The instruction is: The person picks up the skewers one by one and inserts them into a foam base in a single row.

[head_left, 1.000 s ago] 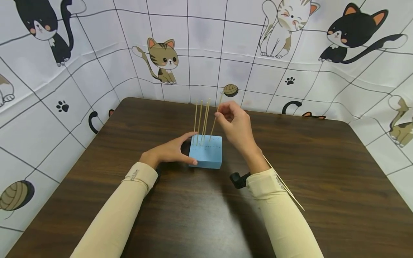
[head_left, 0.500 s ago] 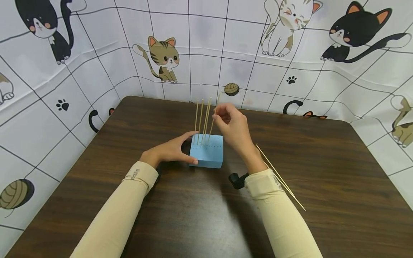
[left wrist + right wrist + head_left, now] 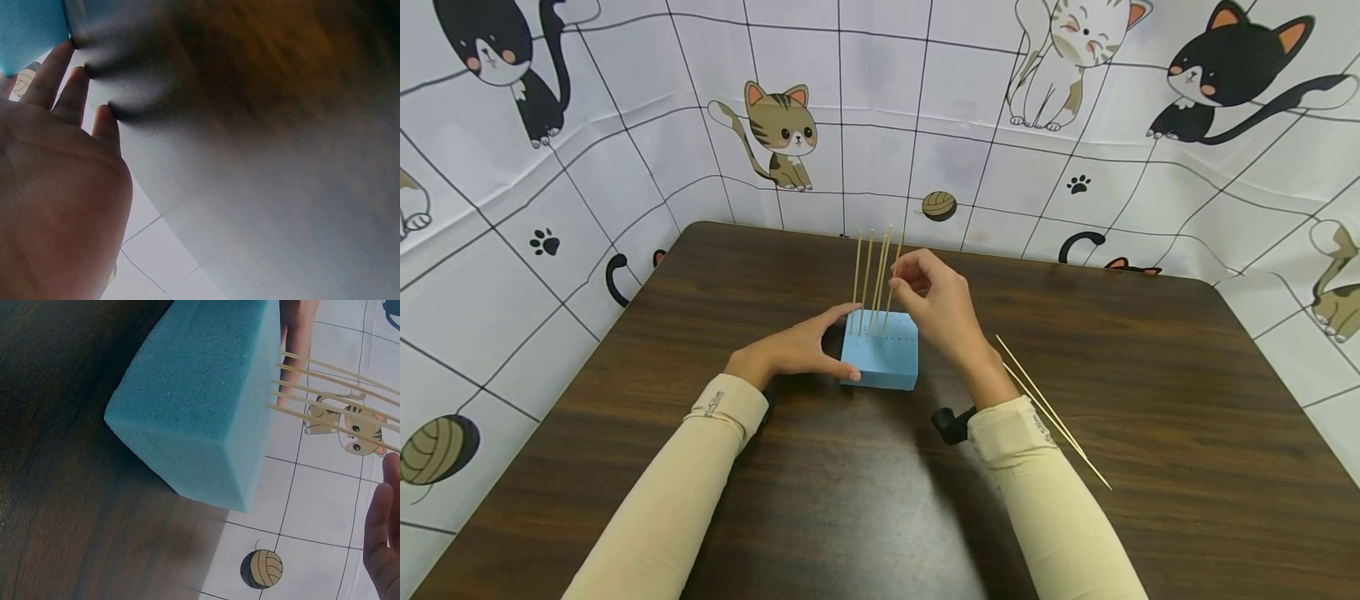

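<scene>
A light-blue foam block (image 3: 883,362) sits on the table, with small dark dots on its top. Several thin bamboo skewers (image 3: 867,279) stand upright in its back left part. My left hand (image 3: 797,350) holds the block from the left, thumb on the front face and index finger at the back corner. My right hand (image 3: 942,300) pinches another skewer (image 3: 900,247) partway up, its lower end in the block's top beside the others. The right wrist view has the block (image 3: 187,375) from the side and the right fingers (image 3: 378,515) at the skewer nearest them.
A few loose skewers (image 3: 1084,457) lie slantwise on the dark wooden table (image 3: 1187,417), right of the right forearm. A white cloth (image 3: 880,100) with cartoon cats hangs behind the table and along its sides.
The right hand has moved slightly left and down, bringing its leaning skewer closer to upright. The left hand stays on the block.
</scene>
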`<state>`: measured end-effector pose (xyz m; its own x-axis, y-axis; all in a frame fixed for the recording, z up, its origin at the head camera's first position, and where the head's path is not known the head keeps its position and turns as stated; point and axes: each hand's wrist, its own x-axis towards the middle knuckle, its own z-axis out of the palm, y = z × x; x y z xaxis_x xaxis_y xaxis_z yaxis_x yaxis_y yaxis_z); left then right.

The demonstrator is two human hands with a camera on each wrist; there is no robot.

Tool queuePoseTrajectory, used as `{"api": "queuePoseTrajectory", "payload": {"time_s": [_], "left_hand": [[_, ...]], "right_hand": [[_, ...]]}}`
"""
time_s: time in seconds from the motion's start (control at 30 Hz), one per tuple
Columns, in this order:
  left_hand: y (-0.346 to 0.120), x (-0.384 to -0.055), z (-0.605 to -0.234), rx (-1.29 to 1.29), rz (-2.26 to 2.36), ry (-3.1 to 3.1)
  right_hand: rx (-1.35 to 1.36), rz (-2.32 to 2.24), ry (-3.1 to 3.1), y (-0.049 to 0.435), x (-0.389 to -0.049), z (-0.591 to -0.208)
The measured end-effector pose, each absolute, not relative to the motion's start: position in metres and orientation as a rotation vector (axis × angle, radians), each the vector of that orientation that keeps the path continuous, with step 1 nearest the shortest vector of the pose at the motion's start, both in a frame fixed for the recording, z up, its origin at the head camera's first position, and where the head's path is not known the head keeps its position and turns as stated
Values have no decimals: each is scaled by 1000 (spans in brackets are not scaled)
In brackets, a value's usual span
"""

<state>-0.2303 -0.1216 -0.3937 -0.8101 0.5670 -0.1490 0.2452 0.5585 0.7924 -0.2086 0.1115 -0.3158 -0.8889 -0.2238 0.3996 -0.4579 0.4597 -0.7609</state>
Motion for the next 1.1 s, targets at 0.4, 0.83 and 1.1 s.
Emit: {"api": "queuePoseTrajectory", "payload": {"time_s": [0.4, 0.83, 1.1], "left_hand": [[-121, -231, -395, 654, 1130, 2407], [-119, -230, -394, 672, 1111, 2412], [-121, -231, -394, 656, 1103, 2418]], "right_hand": [[414, 1360, -2617, 151, -202, -325], [138, 1060, -3001, 240, -189, -345], [76, 995, -3151, 271, -176, -352]]}}
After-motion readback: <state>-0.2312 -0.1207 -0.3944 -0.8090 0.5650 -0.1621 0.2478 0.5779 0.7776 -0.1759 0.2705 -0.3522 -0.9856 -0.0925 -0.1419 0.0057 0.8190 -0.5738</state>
